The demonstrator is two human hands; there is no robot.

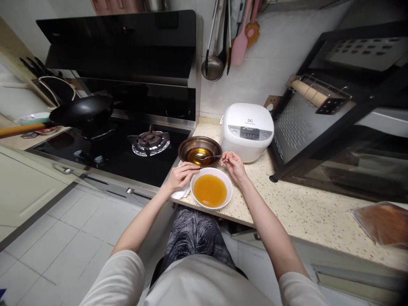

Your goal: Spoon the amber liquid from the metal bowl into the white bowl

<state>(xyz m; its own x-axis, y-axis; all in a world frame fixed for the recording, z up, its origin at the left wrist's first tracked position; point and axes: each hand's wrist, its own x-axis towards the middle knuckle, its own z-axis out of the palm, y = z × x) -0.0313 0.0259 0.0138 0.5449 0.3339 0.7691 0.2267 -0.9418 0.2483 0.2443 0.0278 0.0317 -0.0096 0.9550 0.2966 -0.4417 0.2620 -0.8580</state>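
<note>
Near the front edge of the speckled beige countertop (287,208), a round white bowl (212,171) of opaque amber liquid (210,191) is set. Just beyond, the left hand (182,176) is placed by the rim of a round brownish metal bowl (199,140), fingers nearly straight; whether anything is gripped cannot be told. A slender metal spoon (208,157) is pinched in the right hand (235,165), its head inside the metal bowl. Farther back, a rounded white rice cooker (247,138) is seen.
</note>
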